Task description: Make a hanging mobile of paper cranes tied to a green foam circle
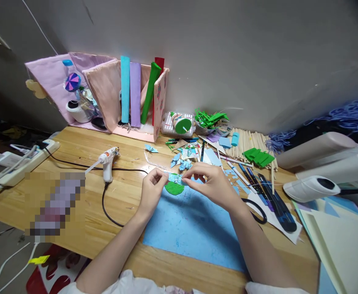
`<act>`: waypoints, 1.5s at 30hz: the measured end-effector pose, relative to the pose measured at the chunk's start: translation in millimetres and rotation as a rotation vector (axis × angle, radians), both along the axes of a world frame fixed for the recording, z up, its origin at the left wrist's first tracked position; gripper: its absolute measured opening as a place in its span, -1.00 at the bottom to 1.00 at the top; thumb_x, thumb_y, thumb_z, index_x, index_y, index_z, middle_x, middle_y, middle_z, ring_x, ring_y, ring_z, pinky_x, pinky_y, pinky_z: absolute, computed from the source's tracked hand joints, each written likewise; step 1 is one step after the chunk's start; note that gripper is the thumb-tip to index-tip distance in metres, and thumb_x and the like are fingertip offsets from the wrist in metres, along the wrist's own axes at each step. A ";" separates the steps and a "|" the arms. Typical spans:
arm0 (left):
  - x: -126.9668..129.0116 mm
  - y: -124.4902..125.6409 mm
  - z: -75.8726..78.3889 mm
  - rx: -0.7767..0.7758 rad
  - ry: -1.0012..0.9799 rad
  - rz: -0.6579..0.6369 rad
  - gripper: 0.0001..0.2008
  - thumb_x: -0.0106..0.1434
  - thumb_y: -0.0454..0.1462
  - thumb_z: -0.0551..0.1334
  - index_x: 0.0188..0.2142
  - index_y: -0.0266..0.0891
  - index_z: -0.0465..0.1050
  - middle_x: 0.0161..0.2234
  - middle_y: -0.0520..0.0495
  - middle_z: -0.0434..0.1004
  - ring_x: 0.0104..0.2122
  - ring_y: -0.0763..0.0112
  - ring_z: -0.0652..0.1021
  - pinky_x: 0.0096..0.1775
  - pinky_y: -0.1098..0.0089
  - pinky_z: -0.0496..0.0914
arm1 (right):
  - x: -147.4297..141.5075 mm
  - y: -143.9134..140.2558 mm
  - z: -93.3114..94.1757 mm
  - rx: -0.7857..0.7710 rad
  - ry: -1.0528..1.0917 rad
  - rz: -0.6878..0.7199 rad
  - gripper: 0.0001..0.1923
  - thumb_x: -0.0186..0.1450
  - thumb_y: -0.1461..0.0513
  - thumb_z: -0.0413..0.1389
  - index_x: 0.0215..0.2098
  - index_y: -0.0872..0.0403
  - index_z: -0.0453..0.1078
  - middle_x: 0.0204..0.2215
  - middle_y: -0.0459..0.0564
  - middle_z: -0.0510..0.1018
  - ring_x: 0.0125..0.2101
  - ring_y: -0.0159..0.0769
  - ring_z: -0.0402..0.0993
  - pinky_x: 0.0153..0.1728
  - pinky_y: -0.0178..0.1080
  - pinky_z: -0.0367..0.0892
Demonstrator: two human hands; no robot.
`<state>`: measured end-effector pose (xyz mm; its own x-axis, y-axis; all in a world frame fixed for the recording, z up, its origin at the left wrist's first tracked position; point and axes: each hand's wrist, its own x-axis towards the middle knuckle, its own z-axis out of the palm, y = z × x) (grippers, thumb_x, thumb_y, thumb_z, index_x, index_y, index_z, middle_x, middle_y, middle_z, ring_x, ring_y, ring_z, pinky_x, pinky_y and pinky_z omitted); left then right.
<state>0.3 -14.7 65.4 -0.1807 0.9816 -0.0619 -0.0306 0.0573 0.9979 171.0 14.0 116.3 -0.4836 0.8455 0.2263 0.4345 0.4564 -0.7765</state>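
The left hand (pixel 152 188) pinches a small blue patterned piece (pixel 175 178) between thumb and forefinger; the right hand (pixel 211 183) pinches its other end, fingertips closed. The piece is over a green disc (pixel 174 189), above the blue sheet (pixel 191 237); whether disc and piece touch cannot be told. Behind, a peach box (pixel 101 87) holds upright light blue (pixel 125 90), purple (pixel 135 94), green (pixel 150 94) and red rolls (pixel 159 62). Green strips (pixel 211 119) heap above a bowl's rim (pixel 203 131), beside a clear case (pixel 168 129) bearing a green-ended cylinder (pixel 183 125).
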 end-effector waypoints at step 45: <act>83.2 2.1 -34.4 -0.097 0.103 -0.291 -0.73 0.10 -0.14 0.20 -0.58 -0.25 0.25 -0.61 0.08 0.29 -0.53 0.51 0.31 -0.43 0.49 0.19 | 149.7 54.1 -80.4 -0.002 -0.656 -0.504 -0.91 0.11 0.30 0.15 -0.47 0.11 0.52 -0.41 0.03 0.56 -0.34 -0.30 0.43 -0.31 -0.35 0.21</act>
<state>83.5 -12.6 31.0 0.0966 0.9834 -0.1534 0.1021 0.1435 0.9844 320.7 68.1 35.8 -0.0794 0.9964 0.0284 0.9520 0.0842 -0.2944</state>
